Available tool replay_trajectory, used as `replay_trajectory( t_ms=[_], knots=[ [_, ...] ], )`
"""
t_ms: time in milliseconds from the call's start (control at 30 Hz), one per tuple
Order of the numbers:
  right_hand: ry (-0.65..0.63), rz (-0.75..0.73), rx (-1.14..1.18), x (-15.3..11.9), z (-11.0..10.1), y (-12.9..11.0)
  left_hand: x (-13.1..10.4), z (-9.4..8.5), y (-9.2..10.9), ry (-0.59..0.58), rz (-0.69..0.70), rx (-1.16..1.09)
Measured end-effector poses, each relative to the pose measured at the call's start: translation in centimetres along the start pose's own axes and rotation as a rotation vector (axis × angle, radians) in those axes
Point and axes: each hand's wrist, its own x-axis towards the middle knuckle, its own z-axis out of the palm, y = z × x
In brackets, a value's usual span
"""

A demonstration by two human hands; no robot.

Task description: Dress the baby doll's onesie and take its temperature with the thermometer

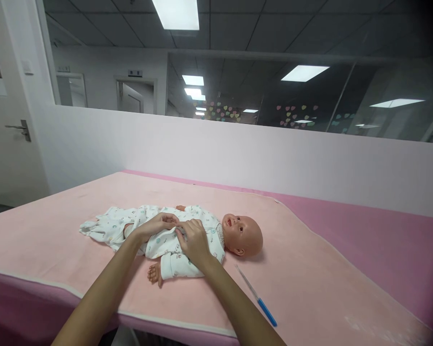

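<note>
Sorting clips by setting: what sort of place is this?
Probably an infant-care training room: a baby doll in a printed romper lies on a pink padded table, both hands on its chest, glass partition behind.

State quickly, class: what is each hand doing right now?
Left hand: fingers curled, pinching the front of the baby doll's white romper.
Right hand: resting on the romper at the doll's chest, fingers bent; grip cannot be told.

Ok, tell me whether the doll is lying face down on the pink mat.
No. The doll lies on its back, face turned up, with the left hand and right hand on its white suit.
</note>
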Motion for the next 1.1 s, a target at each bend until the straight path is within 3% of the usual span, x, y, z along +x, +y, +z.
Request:
replay_trajectory(
  t_ms=[400, 667, 967, 1100],
  knots=[
    [-0.013, 0.033, -0.1, -0.14, 0.52, 0.14, 0.24, -0.19, -0.25, 0.003, -0.009, -0.009],
    [0.003, 0.044, -0.037, -0.09, 0.36, -0.03, 0.37, -0.25, -0.46, 0.02, -0.014, 0.02],
    [0.013, 0.052, -0.006, -0.27, 0.49, 0.01, 0.25, -0.53, -0.27, -0.105, 0.041, 0.049],
    [0.044, 0.062, 0.011, -0.23, 0.51, 0.01, 0.23, -0.39, -0.1, -0.097, 0.033, 0.078]
  ],
)
